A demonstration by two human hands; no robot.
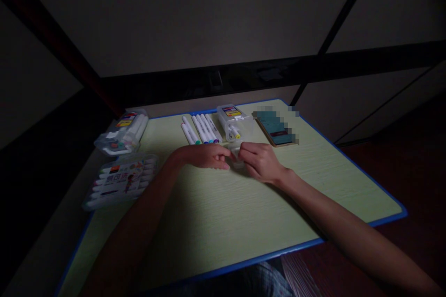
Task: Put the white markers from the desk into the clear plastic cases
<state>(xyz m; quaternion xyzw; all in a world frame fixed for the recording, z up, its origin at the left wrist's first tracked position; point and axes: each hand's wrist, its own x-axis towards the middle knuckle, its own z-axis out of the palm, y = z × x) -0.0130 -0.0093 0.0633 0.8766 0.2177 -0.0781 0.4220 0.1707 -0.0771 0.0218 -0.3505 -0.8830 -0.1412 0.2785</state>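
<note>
In the head view my left hand (209, 156) is near the table's middle, its bent fingers loosely apart and a fingertip at a clear plastic flap (237, 161). My right hand (260, 161) is closed, fingers curled and pinched on the flap's right side. Just behind is a clear plastic marker case (240, 126) lying on its side, with a yellow-tipped marker (235, 133) inside. The flap looks like this case's lid, but its join is hard to make out. Left of the case, several white markers (205, 129) lie side by side, with green, blue and purple ends.
A clear case of markers (127, 130) lies at the table's left back. In front of it, a flat marker box (118, 181) overhangs the left edge. A phone (275, 127), partly pixelated, lies at the right back. The pale table (223, 232) has a blue rim.
</note>
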